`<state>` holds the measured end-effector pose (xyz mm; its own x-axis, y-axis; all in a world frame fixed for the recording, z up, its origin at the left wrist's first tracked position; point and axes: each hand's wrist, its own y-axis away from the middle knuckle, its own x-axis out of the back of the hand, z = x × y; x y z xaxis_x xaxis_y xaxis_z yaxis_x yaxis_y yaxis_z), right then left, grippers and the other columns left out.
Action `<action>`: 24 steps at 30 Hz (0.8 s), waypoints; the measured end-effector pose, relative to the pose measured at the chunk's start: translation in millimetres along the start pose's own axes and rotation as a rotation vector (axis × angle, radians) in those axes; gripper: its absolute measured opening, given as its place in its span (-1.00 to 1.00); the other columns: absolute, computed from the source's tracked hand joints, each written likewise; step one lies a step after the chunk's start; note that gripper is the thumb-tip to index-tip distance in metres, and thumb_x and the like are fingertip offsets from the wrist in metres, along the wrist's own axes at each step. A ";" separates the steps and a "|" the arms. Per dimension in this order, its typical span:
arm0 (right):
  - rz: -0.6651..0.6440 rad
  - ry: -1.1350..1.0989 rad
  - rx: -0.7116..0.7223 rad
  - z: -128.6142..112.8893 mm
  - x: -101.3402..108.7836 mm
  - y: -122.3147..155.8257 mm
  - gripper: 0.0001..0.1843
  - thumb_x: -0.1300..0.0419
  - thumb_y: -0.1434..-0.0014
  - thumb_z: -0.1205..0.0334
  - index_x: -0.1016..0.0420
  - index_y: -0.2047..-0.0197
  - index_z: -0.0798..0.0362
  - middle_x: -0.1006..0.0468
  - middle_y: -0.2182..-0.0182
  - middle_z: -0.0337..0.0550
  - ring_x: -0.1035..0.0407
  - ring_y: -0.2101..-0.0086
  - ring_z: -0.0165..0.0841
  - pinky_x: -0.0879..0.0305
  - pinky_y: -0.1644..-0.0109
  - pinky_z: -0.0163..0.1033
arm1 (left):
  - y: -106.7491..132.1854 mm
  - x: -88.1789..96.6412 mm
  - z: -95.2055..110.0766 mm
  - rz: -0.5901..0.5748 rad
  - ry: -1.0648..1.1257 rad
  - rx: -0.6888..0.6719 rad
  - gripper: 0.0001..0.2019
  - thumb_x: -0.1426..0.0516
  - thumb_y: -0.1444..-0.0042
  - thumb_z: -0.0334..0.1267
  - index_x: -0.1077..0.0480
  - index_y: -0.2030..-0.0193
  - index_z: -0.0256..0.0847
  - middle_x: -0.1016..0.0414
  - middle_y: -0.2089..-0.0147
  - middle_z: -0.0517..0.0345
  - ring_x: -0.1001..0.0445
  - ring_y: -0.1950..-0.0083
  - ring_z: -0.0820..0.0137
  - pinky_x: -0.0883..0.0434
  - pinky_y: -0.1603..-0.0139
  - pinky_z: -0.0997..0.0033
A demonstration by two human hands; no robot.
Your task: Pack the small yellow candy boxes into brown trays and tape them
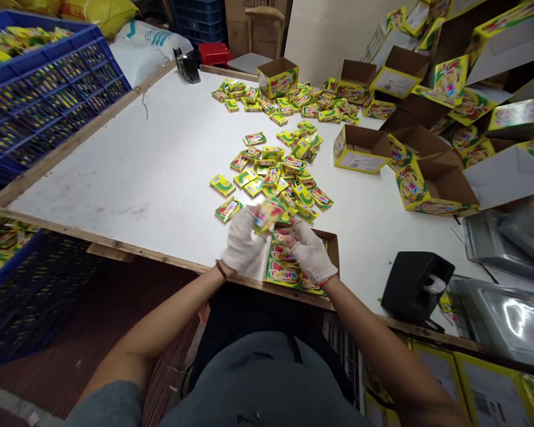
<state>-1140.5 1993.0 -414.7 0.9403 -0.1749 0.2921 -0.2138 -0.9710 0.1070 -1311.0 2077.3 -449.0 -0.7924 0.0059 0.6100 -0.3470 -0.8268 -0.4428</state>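
Yellow packet [268,216], blurred, sits in the grip of the left hand [244,241], above the tabletop [133,172] near the loose pile [276,172]. Right hand [311,252] over the open carton [333,249] of packets [282,273]; cannot tell whether its grip holds anything.

The left forearm [178,317] and right forearm [367,332] extend from near to far, converging. The left hand [244,242], white-gloved, is flexed in a grip; the right hand [310,252], likewise gloved, lies just rightward, bare fingertips [290,241] curled inward.
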 end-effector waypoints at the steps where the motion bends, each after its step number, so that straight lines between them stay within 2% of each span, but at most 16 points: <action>1: 0.026 -0.086 -0.002 -4.9 -1.8 -3.4 -0.52 -0.10 -0.22 0.02 -0.34 -0.18 -0.02 -0.56 0.04 -0.09 -0.49 0.13 -0.26 -0.46 0.09 -0.17 | 7.3 -5.5 14.7 -0.054 0.042 -0.085 -0.40 -0.19 -0.16 -0.10 -0.23 -0.32 -0.18 -0.39 -0.26 -0.12 -0.35 -0.31 0.11 -0.32 -0.36 0.06; 3: 0.061 -0.166 -0.008 -8.6 2.2 -8.3 -0.49 -0.13 -0.18 0.04 -0.31 -0.18 -0.02 -0.56 0.02 -0.08 -0.49 0.11 -0.25 -0.47 0.04 -0.15 | 15.3 -13.3 28.2 -0.146 0.127 -0.174 -0.31 -0.22 -0.14 -0.04 -0.18 -0.37 -0.18 -0.35 -0.30 -0.16 -0.34 -0.33 0.10 -0.33 -0.36 0.06; 5: 0.038 -0.147 -0.051 -3.8 16.3 -11.0 -0.45 -0.16 -0.14 0.08 -0.31 -0.19 0.00 -0.59 0.11 -0.09 -0.50 0.16 -0.24 -0.48 0.05 -0.12 | 11.9 -15.5 18.9 -0.175 0.132 -0.141 -0.28 -0.22 -0.14 -0.01 -0.15 -0.40 -0.19 -0.33 -0.33 -0.16 -0.31 -0.36 0.10 -0.29 -0.39 0.04; 7: -0.031 -0.053 -0.094 6.6 34.6 -12.7 -0.48 -0.19 -0.10 0.14 -0.37 -0.14 0.03 -0.60 0.23 -0.15 -0.50 0.24 -0.25 -0.47 0.11 -0.14 | -1.0 -12.6 -8.2 -0.158 0.003 0.000 -0.32 -0.19 -0.17 -0.04 -0.19 -0.37 -0.24 -0.32 -0.34 -0.19 -0.25 -0.40 0.09 -0.20 -0.44 0.04; 10: -0.122 0.218 -0.128 23.1 50.6 -15.6 -0.68 -0.19 -0.09 0.20 -0.52 0.06 0.03 -0.59 0.31 -0.22 -0.45 0.29 -0.30 -0.40 0.17 -0.21 | -23.6 -3.0 -60.5 -0.191 -0.323 0.318 -0.28 -0.22 -0.10 -0.07 -0.22 -0.35 -0.37 -0.15 -0.42 -0.31 -0.06 -0.48 -0.06 -0.10 -0.46 -0.02; 12: -0.190 0.376 -0.116 31.5 46.6 -18.5 -0.79 -0.19 -0.12 0.23 -0.57 0.17 0.03 -0.57 0.35 -0.24 -0.42 0.31 -0.33 -0.34 0.19 -0.25 | -31.4 3.6 -89.9 -0.250 -0.445 0.436 -0.29 -0.22 -0.07 -0.11 -0.24 -0.33 -0.41 -0.19 -0.38 -0.38 -0.12 -0.43 -0.14 -0.16 -0.40 -0.06; 15: -0.185 0.505 0.015 42.9 25.8 -22.7 -0.87 -0.21 -0.17 0.25 -0.58 0.35 0.06 -0.54 0.34 -0.20 -0.40 0.27 -0.33 -0.31 0.15 -0.26 | -26.9 9.1 -113.3 -0.267 -0.452 0.437 -0.46 -0.15 -0.11 -0.20 -0.34 -0.24 -0.35 -0.43 -0.16 -0.27 -0.36 -0.23 -0.04 -0.31 -0.26 0.00; 17: -0.099 0.547 0.095 51.4 12.2 -24.2 -0.82 -0.24 -0.17 0.26 -0.57 0.45 0.07 -0.53 0.28 -0.13 -0.40 0.22 -0.31 -0.31 0.10 -0.24 | -17.2 8.0 -113.9 -0.201 -0.381 0.444 -0.50 -0.15 -0.12 -0.20 -0.36 -0.20 -0.31 -0.49 -0.10 -0.17 -0.42 -0.15 0.04 -0.37 -0.21 0.06; 20: -0.017 0.621 0.142 61.1 4.5 -23.3 -0.80 -0.26 -0.18 0.24 -0.60 0.46 0.05 -0.54 0.21 -0.06 -0.40 0.18 -0.25 -0.31 0.05 -0.17 | -1.1 0.7 -95.3 -0.056 -0.172 0.429 -0.42 -0.20 -0.08 -0.15 -0.30 -0.24 -0.33 -0.48 -0.12 -0.15 -0.45 -0.13 0.11 -0.41 -0.20 0.10; 22: -0.006 0.680 0.165 60.1 7.4 -20.8 -0.84 -0.29 -0.16 0.19 -0.63 0.42 0.02 -0.56 0.19 -0.05 -0.39 0.13 -0.17 -0.30 0.00 -0.09 | 7.9 -4.9 -73.1 0.001 -0.050 0.309 -0.38 -0.22 -0.08 -0.14 -0.27 -0.27 -0.32 -0.46 -0.16 -0.16 -0.46 -0.15 0.14 -0.43 -0.19 0.10; 24: 0.023 0.636 0.179 51.2 11.8 -17.2 -0.86 -0.30 -0.14 0.14 -0.65 0.31 0.00 -0.57 0.16 -0.05 -0.39 0.08 -0.10 -0.29 -0.06 -0.02 | 14.3 -8.7 -46.7 0.031 0.011 0.115 -0.38 -0.23 -0.11 -0.13 -0.25 -0.29 -0.28 -0.45 -0.18 -0.15 -0.45 -0.17 0.15 -0.44 -0.20 0.09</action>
<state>-1112.2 1999.4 -461.8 0.5843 -0.1188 0.8028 -0.1332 -0.9899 -0.0495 -1332.5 2091.7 -491.3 -0.8074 -0.0153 0.5898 -0.2627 -0.8858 -0.3826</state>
